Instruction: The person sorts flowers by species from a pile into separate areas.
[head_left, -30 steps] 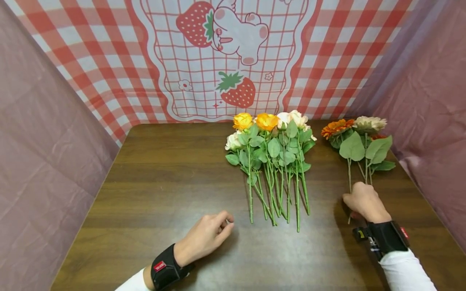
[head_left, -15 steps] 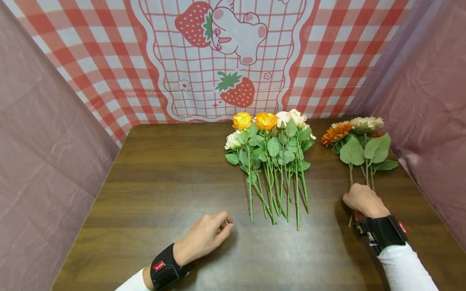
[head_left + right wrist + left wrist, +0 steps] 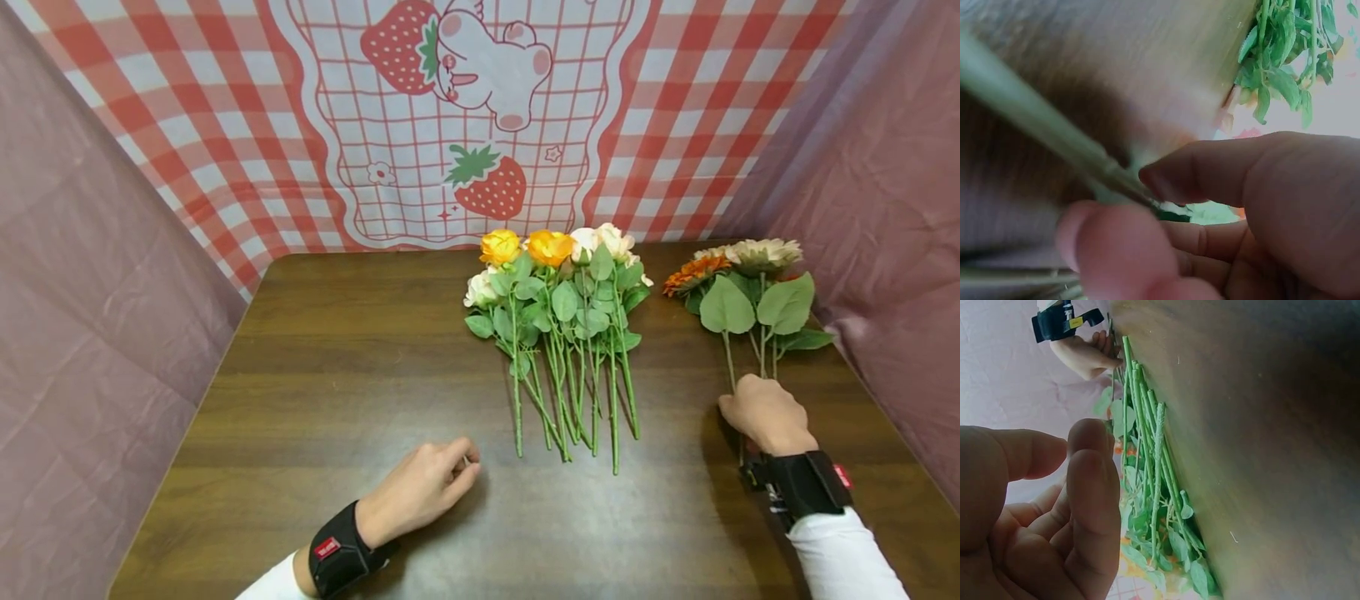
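Note:
My right hand is at the right side of the table, with thumb and fingers around a flower stem. That stem leads up past a broad green leaf toward an orange flower. A cream flower and other stems lie right beside it, partly hidden by the hand. My left hand rests near the front middle of the table, fingers loosely curled and holding nothing. In the left wrist view, its thumb and index fingertip are close together, in front of the green stems.
A bunch of yellow, orange and pale roses lies at the back middle, several green stems pointing toward me. The brown wooden table meets a red checked cloth behind and pink curtains at the sides.
My right hand first shifts slightly left, then moves right, and the orange and cream flowers shift with it. The left hand and the middle bunch stay where they were.

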### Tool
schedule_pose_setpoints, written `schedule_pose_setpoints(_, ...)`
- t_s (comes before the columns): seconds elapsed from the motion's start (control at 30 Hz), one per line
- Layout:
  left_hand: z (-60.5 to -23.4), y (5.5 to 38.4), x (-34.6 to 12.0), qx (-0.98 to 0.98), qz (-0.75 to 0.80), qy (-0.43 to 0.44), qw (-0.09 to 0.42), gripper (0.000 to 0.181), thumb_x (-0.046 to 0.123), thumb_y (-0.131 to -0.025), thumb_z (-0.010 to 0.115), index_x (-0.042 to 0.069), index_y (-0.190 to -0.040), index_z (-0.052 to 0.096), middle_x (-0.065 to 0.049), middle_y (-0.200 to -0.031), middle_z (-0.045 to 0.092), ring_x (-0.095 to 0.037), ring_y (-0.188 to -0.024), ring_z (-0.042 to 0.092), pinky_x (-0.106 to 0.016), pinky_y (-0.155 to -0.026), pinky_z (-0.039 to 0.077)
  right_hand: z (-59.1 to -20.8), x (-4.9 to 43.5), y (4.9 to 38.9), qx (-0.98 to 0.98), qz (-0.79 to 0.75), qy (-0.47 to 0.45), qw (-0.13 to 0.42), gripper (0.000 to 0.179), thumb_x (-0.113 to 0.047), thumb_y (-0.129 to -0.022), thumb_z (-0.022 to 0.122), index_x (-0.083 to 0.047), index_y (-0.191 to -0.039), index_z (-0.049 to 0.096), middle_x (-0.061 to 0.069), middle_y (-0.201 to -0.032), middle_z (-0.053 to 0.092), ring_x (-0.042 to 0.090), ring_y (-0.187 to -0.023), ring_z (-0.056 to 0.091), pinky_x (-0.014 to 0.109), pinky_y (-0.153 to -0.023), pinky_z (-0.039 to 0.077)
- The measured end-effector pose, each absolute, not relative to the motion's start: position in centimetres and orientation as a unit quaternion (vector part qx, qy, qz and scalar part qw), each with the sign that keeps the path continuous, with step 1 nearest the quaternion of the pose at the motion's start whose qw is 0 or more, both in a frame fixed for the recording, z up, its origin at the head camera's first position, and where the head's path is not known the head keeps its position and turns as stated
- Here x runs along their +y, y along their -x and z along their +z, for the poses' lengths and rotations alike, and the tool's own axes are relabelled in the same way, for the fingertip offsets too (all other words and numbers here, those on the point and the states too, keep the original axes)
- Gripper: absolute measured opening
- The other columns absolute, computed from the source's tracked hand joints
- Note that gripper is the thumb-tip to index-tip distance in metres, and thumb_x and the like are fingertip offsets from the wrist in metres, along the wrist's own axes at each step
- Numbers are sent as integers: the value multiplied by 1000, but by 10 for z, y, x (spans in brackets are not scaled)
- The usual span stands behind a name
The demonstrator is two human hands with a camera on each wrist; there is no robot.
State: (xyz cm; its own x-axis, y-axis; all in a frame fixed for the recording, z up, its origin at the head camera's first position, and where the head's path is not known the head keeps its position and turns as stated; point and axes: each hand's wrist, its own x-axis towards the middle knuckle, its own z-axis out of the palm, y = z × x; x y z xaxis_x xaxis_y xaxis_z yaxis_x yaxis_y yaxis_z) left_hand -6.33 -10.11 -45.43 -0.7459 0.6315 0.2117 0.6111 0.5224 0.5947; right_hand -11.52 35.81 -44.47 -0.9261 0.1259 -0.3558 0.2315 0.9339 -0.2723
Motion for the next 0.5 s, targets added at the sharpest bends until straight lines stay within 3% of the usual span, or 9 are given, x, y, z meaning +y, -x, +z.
schedule_pose_setpoints(0.5,-455,63,-106,880,322,-348,21,6,18,-91,55,14,-91,59,4,-70,64,4,-56,49,-15,-47,44,-445,357,108,990,-120,-68,35,23,-9,-74,57,13,-70,52,44,-71,54,50,-55,52,55,-38,42)
